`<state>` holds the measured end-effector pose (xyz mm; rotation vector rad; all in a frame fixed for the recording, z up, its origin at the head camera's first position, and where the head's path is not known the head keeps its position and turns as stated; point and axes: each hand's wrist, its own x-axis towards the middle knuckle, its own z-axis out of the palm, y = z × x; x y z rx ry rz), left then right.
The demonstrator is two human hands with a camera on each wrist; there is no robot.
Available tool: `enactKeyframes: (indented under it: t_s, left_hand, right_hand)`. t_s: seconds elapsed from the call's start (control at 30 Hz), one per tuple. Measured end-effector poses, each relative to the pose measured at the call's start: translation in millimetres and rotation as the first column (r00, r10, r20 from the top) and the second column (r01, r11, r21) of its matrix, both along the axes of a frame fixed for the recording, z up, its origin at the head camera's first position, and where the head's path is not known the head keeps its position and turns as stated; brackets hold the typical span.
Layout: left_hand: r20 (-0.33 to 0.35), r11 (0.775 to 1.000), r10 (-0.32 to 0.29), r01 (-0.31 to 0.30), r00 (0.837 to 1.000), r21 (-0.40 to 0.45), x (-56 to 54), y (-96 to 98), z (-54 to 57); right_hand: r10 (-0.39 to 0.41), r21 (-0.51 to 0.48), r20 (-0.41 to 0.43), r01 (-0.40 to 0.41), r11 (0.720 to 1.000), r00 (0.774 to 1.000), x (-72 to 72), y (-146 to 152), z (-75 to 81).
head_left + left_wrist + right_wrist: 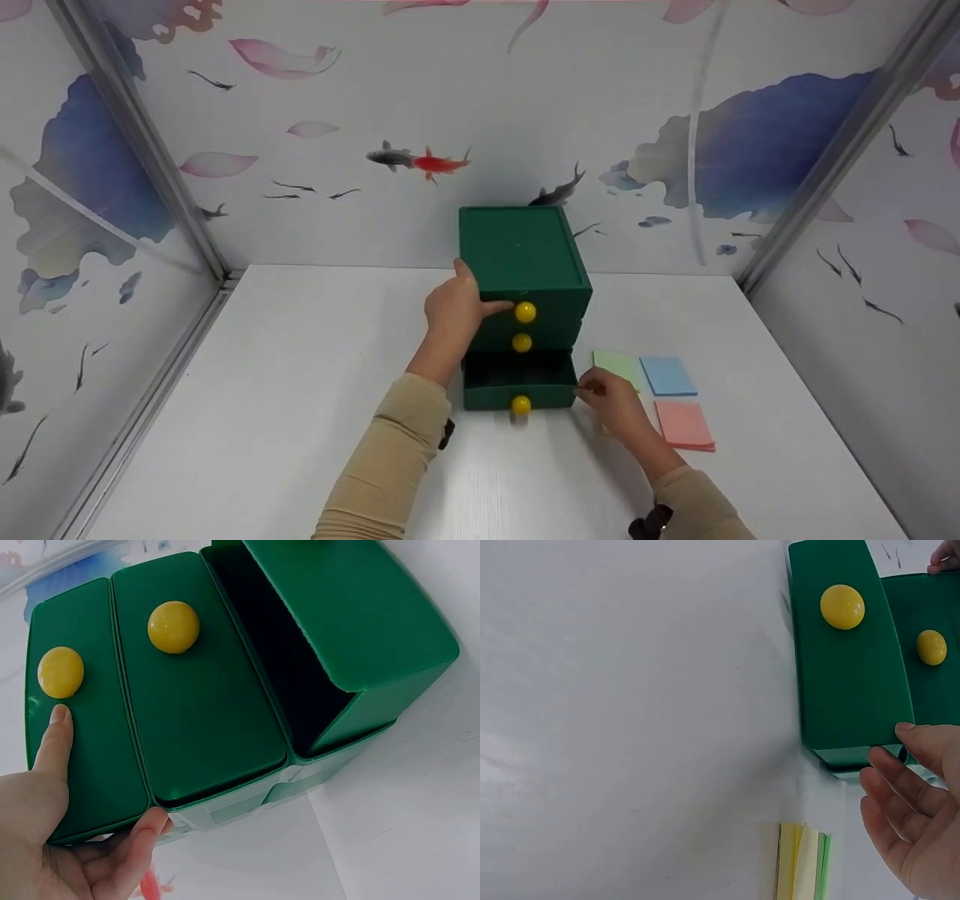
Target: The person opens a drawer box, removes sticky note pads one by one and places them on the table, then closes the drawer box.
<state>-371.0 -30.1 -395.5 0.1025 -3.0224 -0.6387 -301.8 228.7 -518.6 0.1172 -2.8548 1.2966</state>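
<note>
A small green drawer cabinet (pixel 521 247) with round yellow knobs stands near the back wall. Its bottom drawer (pixel 487 398) is pulled out, and the inside looks dark; both upper drawers are closed. My left hand (pixel 453 306) grips the cabinet's upper left side. In the left wrist view, its thumb (pixel 56 742) presses the top drawer's front beside the knob (pixel 61 673), with the other fingers around the side. My right hand (pixel 616 405) pinches the front right corner of the bottom drawer; in the right wrist view the thumb (pixel 922 741) touches the drawer's upper edge.
Right of the cabinet lie pads of sticky notes: green (pixel 615 364), blue (pixel 668 376) and pink (pixel 684 425). A yellow pad (pixel 786 862) appears in the right wrist view, mostly hidden by my right hand in the head view. Printed walls (pixel 360 225) enclose the white table (pixel 315 390).
</note>
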Motion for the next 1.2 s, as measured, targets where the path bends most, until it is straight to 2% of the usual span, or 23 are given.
enactKeyframes:
  t_s: [0.17,0.3,0.4,0.73,1.2]
  left_hand:
    - [0.003,1.000,0.000,0.000,1.000,-0.010,0.1,0.2,-0.4]
    - [-0.003,1.000,-0.002,0.002,1.000,-0.004,0.5,0.2,-0.5]
    - [-0.014,1.000,-0.008,0.008,1.000,0.001,0.4,0.2,-1.1]
    - [-0.031,1.000,0.000,0.001,1.000,0.017,0.2,-0.9,-2.0]
    - [-0.039,1.000,-0.005,0.005,0.999,-0.012,1.2,-0.8,-2.0]
  right_hand:
    - [-0.026,-0.039,-0.001,0.026,0.999,1.000,-3.3,-2,-2.2]
    - [-0.039,-0.055,-0.035,0.037,0.998,0.999,-7.2,-5,-3.2]
    - [-0.056,-0.050,-0.058,0.053,0.997,0.997,-11.0,-6,-3.7]
    - [-0.107,-0.047,-0.041,0.105,0.993,0.993,-23.1,-11,-4.7]
    - [-0.135,-0.004,-0.074,0.135,0.991,0.988,-34.0,-14,-1.9]
